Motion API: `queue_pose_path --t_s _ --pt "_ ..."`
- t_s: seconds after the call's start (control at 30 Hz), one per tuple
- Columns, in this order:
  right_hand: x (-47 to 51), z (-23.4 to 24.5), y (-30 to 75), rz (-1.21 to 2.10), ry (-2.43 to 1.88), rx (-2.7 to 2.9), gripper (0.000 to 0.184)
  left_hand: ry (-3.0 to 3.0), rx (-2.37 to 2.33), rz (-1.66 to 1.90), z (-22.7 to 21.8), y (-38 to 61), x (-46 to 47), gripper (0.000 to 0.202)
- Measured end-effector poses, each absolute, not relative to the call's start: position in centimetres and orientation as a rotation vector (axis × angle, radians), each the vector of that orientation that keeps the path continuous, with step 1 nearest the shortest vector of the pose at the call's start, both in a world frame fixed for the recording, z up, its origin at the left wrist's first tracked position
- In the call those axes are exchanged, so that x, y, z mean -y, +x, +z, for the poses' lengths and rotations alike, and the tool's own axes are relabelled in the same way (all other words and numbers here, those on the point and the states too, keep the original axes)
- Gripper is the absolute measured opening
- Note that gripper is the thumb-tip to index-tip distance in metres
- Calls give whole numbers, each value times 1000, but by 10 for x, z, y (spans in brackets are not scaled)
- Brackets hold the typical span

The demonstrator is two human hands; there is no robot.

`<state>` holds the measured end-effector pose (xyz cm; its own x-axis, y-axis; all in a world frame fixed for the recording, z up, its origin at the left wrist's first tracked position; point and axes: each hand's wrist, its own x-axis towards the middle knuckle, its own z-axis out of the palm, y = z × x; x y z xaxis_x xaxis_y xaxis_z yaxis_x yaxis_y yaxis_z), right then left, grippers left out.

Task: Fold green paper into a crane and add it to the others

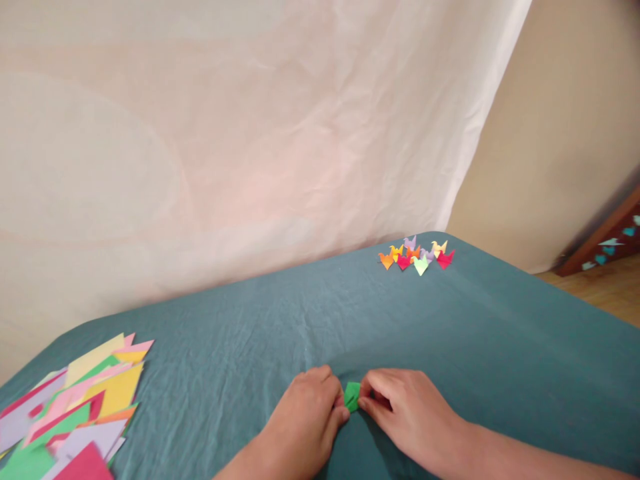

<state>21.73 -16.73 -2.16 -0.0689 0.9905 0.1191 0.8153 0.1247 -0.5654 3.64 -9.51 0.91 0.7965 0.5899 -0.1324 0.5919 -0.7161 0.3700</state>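
A small folded piece of green paper [352, 397] is held just above or on the cloth near the front of the table. My left hand [311, 417] pinches its left side between thumb and fingers. On the opposite side, my right hand [407, 407] grips the right edge with thumb and index finger. The fingertips cover both ends of the paper, so only its middle shows.
Colored paper sheets [107, 390] lie in a loose, overlapping pile at the left. Several small folded paper birds [421, 265] stand grouped at the far right of the teal-covered table [240, 333]. Behind hangs a pale curtain [250, 147]; a reddish-brown board [600, 243] is beyond the right edge.
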Motion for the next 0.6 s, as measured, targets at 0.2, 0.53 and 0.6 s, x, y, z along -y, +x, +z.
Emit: queue_pose_path --t_s 0.2,0.53,0.6 --pt "165 -24 217 476 -1755 1956 14 2628 -871 -48 10 38 94 18" --pt "164 -22 216 445 -1766 1968 14 2667 -879 -73 14 38 95 18" --pt "164 -22 216 446 -1768 1964 14 2630 -874 -32 12 37 93 15"
